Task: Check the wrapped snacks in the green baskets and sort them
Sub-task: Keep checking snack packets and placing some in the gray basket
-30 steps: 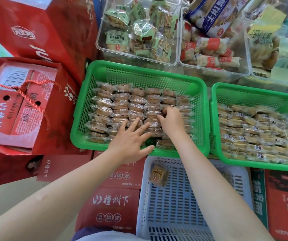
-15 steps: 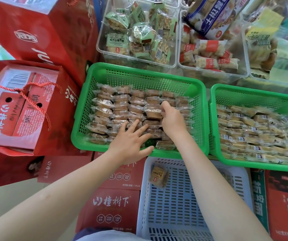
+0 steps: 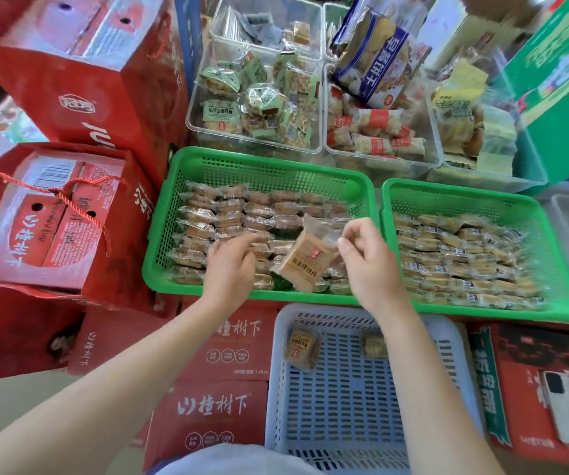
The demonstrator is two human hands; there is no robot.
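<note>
Two green baskets stand side by side, the left one and the right one, both filled with rows of clear-wrapped brown snacks. My right hand pinches the wrapper edge of one wrapped snack and holds it lifted above the left basket's near half. My left hand hovers low over the snacks in the left basket with its fingers loosely bent, blurred, holding nothing that I can see. Below, a pale blue basket holds two wrapped snacks, one on the left and one partly behind my right forearm.
Red gift boxes crowd the left side and lie under the baskets. Clear bins of other wrapped snacks stand behind the green baskets. A green carton is at the back right. A phone lies on a red box at the lower right.
My right hand has pulled one snack out of the left basket and lifted it. My left hand has drawn its spread fingers together. The camera has tilted.
</note>
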